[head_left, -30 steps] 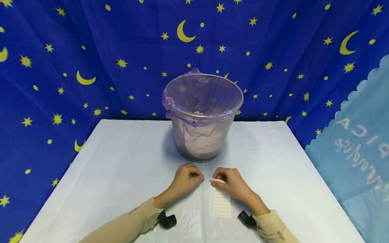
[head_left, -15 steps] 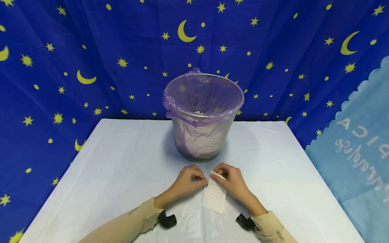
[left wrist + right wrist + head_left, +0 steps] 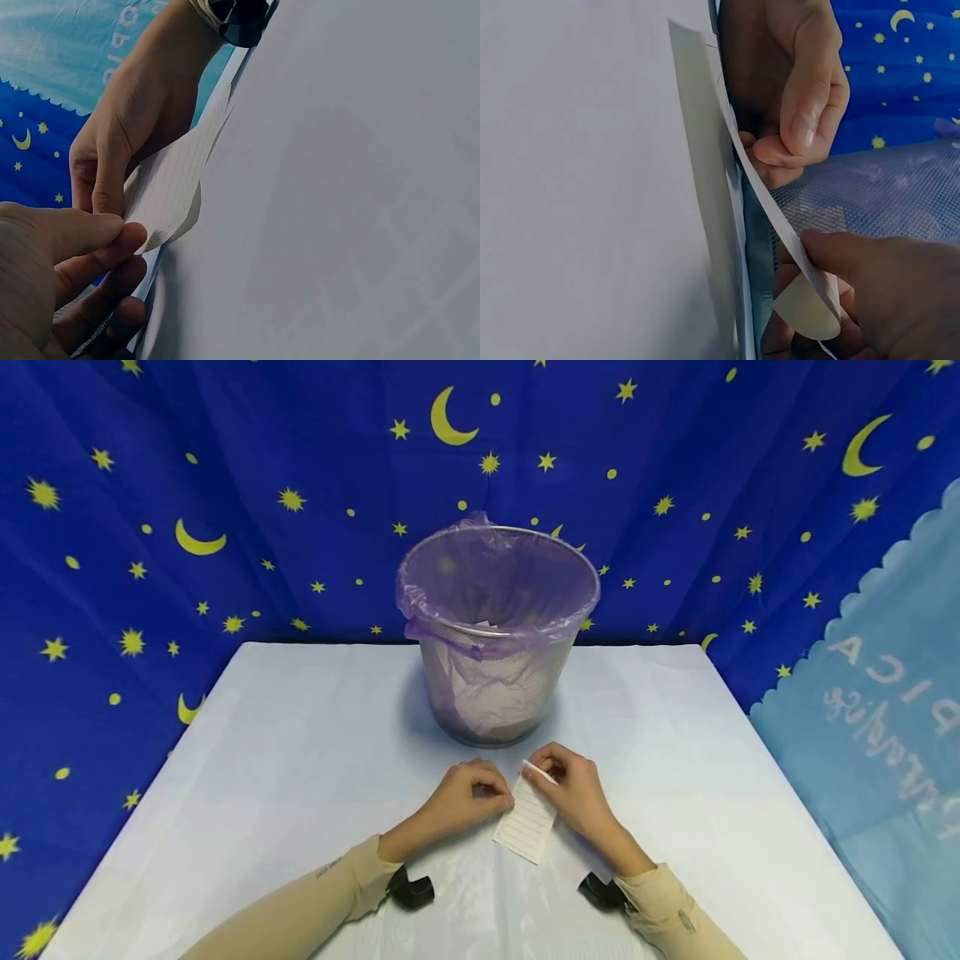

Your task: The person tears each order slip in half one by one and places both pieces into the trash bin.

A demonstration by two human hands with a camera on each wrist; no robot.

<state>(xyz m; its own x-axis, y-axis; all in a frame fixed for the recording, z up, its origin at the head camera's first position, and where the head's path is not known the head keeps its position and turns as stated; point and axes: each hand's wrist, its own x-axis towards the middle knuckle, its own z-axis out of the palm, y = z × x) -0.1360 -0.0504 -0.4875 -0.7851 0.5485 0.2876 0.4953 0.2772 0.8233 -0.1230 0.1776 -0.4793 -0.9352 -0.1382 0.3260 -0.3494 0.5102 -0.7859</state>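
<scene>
A small lined slip of paper point(image 3: 527, 821) slants between the hands above the white table. My right hand point(image 3: 573, 789) pinches its upper end between thumb and fingers, where the paper curls over. In the right wrist view the slip point(image 3: 769, 202) shows edge-on, with its curled end beside the right thumb point(image 3: 840, 251). My left hand point(image 3: 467, 793) has thumb and forefinger together at the slip's left edge. Seen from the left wrist, those fingertips point(image 3: 133, 236) meet a corner of the paper point(image 3: 169, 184); whether they grip it cannot be made out.
Behind the hands stands a mesh wastebasket point(image 3: 491, 693) lined with a purple bag, with something white inside. A white cloth covers the table point(image 3: 300, 735). Blue star-patterned curtain point(image 3: 322, 485) hangs behind. Black wrist cameras point(image 3: 411, 889) sit under both wrists.
The right hand has lifted the slip, and its lower end has swung left. The left fingertips have come to the paper's edge. The head view has tilted slightly down.
</scene>
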